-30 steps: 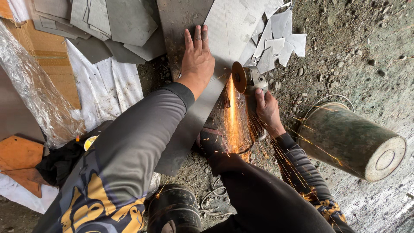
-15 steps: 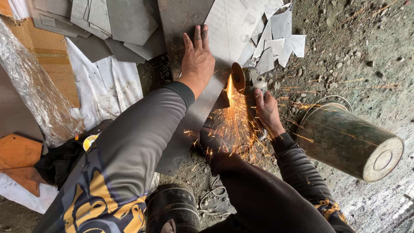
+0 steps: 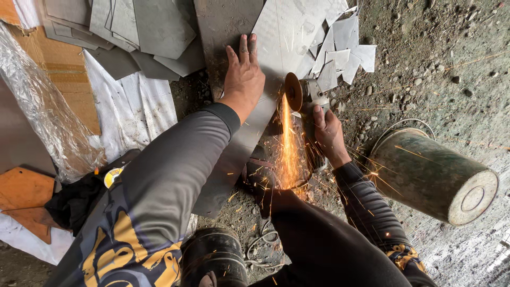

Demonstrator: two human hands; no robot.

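Note:
My left hand (image 3: pixel 243 77) lies flat, fingers spread, pressing down a long grey metal sheet (image 3: pixel 234 154) on the ground. My right hand (image 3: pixel 328 133) grips the body of an angle grinder (image 3: pixel 308 95). Its brown disc (image 3: pixel 292 91) bites the sheet's right edge just right of my left hand. A bright stream of orange sparks (image 3: pixel 287 154) shoots back toward my dark trouser leg (image 3: pixel 313 234).
Cut metal offcuts (image 3: pixel 340 50) lie piled beyond the grinder, and more grey sheets (image 3: pixel 138 32) are stacked at the top left. A green bucket (image 3: pixel 430 175) lies on its side at the right. Cardboard (image 3: pixel 64 74), clear plastic wrap (image 3: pixel 48 127) and white sacking (image 3: pixel 138 114) sit left. A black boot (image 3: pixel 212 255) and a cable (image 3: pixel 263 247) are below.
The spark stream has narrowed into a straight jet toward my leg. The grinder and both hands have stayed in nearly the same place.

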